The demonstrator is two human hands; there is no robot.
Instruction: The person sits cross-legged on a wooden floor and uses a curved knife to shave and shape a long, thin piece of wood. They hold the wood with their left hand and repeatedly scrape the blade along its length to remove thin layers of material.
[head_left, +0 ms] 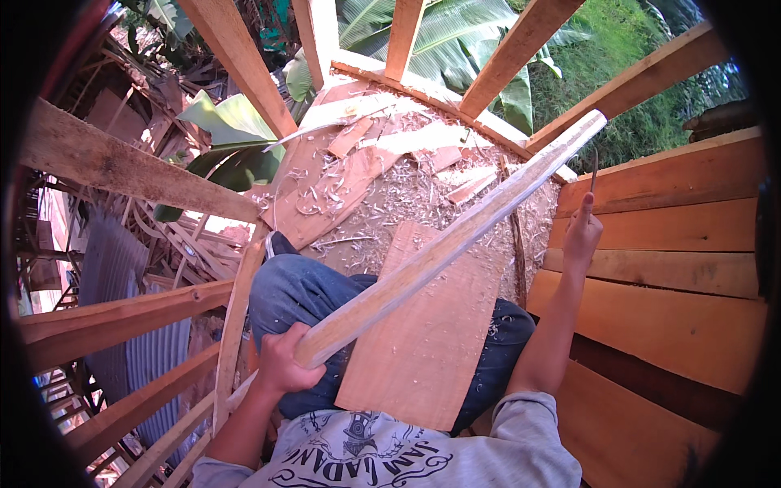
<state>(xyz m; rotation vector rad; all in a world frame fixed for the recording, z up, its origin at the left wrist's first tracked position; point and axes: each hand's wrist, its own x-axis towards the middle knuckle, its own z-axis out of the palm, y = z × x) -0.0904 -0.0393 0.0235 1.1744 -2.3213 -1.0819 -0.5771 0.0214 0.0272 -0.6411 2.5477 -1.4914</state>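
A long, pale wooden pole point(455, 236), roughly shaved along its length, slants from lower left to upper right across my lap. My left hand point(293, 360) is closed around its near, thicker end. At the right, my right hand point(582, 232) is raised and closed on a knife, its index finger stretched along it. The thin, dark knife blade point(595, 167) points up beside the pole's far end, apart from it; its handle is hidden in the fist. Under the pole, a flat wooden board point(423, 333) lies across my thighs, sprinkled with shavings.
Curled shavings and offcuts point(350, 140) cover the floor ahead. A plank wall point(651, 301) rises close on the right. Upright wooden posts point(240, 61) and rails point(130, 167) enclose the front and left, with banana leaves point(439, 41) and scrap timber beyond.
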